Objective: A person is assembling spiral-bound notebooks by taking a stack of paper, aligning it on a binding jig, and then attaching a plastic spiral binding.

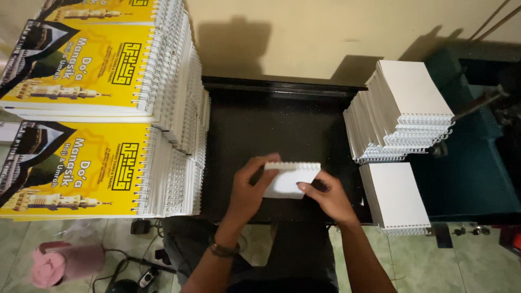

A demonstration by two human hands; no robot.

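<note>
A single head-worn camera looks steeply down from above the seated person, facing the pale wall [304, 38] beyond the black table [271, 125], close enough that both forearms enter from the bottom edge and the left hand [247, 190] and right hand [331, 198] sit just below centre. The wide frame takes in stacks of yellow-covered booklets [81, 108] at the left, white spiral-bound pads [401, 108] at the right and a strip of tiled floor [108, 239] along the bottom (there is no second view, so nothing overlaps).
</note>
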